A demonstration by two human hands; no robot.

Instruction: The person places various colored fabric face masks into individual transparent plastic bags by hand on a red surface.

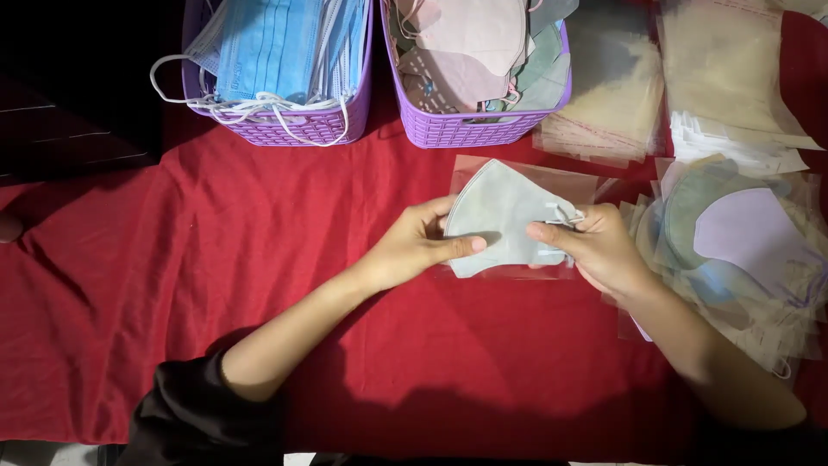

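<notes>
A folded grey face mask is held above the red cloth, over a clear plastic sleeve lying flat beneath it. My left hand pinches the mask's lower left edge with thumb on top. My right hand grips the mask's right end, where the white ear loops bunch together.
Two purple baskets stand at the back: the left basket holds blue flat masks with white loops, the right basket holds pink and grey folded masks. Stacks of clear sleeves lie back right. Bagged masks pile up at the right.
</notes>
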